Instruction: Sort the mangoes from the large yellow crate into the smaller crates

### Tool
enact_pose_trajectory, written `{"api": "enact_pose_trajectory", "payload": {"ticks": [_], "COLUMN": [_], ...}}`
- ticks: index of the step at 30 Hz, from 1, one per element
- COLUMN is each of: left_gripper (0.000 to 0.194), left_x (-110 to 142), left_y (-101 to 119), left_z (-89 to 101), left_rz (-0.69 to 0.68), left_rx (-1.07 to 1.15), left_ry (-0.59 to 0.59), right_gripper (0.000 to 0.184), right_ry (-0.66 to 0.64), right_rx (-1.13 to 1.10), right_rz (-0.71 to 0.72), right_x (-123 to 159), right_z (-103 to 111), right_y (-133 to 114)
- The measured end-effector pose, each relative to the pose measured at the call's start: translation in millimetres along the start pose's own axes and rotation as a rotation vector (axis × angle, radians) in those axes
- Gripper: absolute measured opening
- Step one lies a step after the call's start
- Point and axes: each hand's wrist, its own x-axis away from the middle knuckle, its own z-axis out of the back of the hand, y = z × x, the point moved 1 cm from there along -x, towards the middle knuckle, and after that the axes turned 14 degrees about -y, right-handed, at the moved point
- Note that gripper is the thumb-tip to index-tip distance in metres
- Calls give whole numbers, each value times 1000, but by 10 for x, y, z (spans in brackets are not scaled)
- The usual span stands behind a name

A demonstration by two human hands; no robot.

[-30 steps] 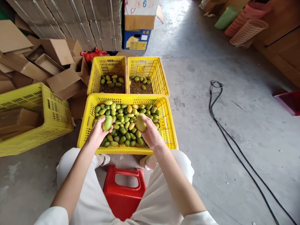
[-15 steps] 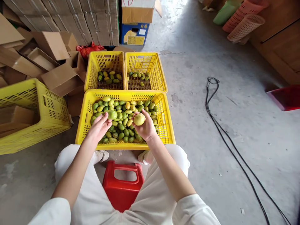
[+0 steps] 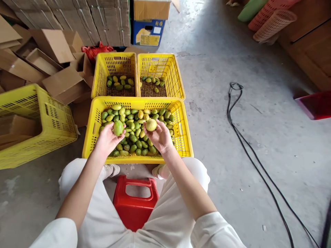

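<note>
My left hand [image 3: 107,140] is closed around a green lemon [image 3: 118,128], its tip turned up toward me. In my right hand [image 3: 162,137] a pale yellow lemon [image 3: 151,124] rests between thumb and fingers. Both hands are raised over the near yellow crate [image 3: 86,137], which holds many green and yellowish lemons [image 3: 133,138]. Behind it stand two more yellow crates, the back left crate [image 3: 99,74] and the back right crate [image 3: 177,77], each with several lemons on its floor.
A red stool [image 3: 134,210] is between my legs. To the left stands a yellow-green crate [image 3: 55,120] with cardboard inside, below a heap of open cartons [image 3: 62,82]. Stacked cardboard [image 3: 108,24] and a blue box [image 3: 148,32] are behind. A black cable [image 3: 248,148] lies on the right floor.
My left hand has turned its green lemon from sideways to end-up. My right hand has tilted and lifted the yellow lemon slightly up and left. The view has shifted a little.
</note>
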Motion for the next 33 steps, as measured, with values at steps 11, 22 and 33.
{"api": "enact_pose_trajectory", "payload": {"ticks": [11,22,33], "left_gripper": [25,34,23], "left_x": [12,-22,-75], "left_y": [-46,-110,-96], "left_z": [-13,79,121], "left_rz": [-109,-72,-218], "left_rx": [-20,-176,-121], "left_ry": [66,-184,-141], "right_gripper": [37,25,22], "right_ry": [23,109,35], "right_rx": [106,163,197], "right_rz": [-24,-102,-64], "right_x": [106,18,15], "right_z": [-147,-1,-31], "right_y": [19,47,1]}}
